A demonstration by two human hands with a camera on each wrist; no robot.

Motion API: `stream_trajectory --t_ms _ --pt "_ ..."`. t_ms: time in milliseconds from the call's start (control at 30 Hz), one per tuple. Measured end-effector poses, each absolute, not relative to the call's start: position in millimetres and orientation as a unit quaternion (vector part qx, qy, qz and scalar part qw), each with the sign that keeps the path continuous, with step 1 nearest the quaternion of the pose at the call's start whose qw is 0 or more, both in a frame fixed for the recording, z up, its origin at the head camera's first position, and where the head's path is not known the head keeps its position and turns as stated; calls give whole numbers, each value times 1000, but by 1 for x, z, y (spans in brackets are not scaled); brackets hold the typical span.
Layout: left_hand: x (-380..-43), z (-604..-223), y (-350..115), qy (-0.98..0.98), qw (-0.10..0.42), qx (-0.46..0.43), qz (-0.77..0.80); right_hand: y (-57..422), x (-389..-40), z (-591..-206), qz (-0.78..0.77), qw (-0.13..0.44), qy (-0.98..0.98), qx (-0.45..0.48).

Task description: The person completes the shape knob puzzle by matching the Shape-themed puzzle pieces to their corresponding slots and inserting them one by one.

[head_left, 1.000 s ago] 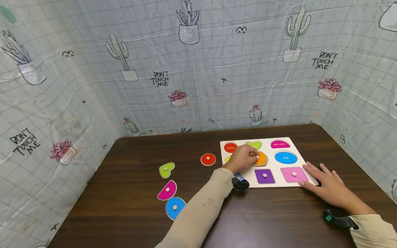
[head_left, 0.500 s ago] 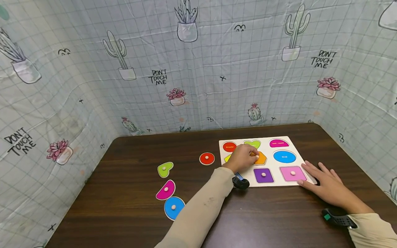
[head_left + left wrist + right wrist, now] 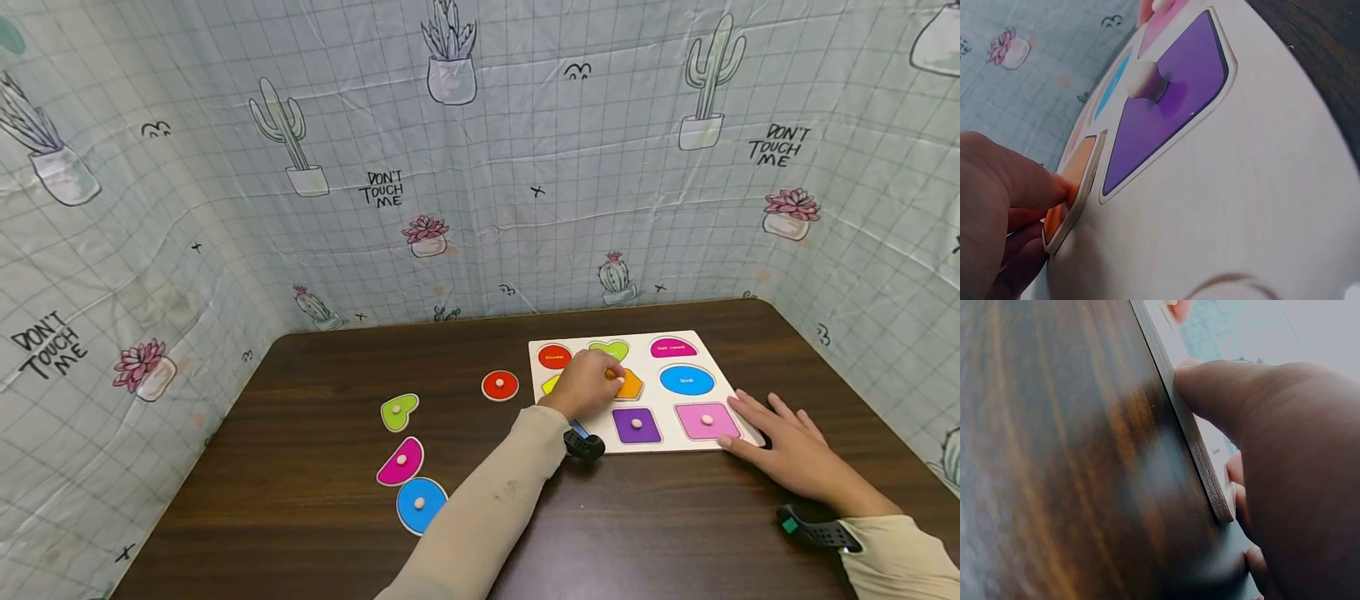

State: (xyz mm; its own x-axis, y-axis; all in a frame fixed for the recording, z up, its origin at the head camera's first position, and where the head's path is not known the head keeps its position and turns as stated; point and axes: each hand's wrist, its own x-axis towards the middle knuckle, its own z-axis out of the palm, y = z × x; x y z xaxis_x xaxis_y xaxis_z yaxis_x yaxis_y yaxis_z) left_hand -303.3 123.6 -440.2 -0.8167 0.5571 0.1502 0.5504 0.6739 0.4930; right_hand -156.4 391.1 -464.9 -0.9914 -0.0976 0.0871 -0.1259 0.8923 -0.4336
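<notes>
My left hand is over the white puzzle board, thumb and fingers pinching an orange, many-sided knobbed puzzle piece. The left wrist view shows the orange piece's wooden edge standing slightly proud of the board; the fingers hide its far part. Fairly straight fingers of my right hand rest at the board's right edge and near corner, with the thumb on the front edge. A purple square piece and a pink rectangle piece, both with round knobs, sit in the front row.
Left of the board lie a red round piece, a green heart, a magenta half-round and a blue piece, partly behind my left sleeve. Printed cloth walls the dark table.
The orange piece appears to lie slightly flatter against the board than a second ago. Both hands stay in nearly the same places; the head view has shifted a little.
</notes>
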Motion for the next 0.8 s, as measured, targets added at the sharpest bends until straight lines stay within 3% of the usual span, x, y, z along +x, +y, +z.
stream_trajectory --t_ms 800 --pt "-299 -440 126 923 -21 308 228 390 -157 -463 234 28 -970 60"
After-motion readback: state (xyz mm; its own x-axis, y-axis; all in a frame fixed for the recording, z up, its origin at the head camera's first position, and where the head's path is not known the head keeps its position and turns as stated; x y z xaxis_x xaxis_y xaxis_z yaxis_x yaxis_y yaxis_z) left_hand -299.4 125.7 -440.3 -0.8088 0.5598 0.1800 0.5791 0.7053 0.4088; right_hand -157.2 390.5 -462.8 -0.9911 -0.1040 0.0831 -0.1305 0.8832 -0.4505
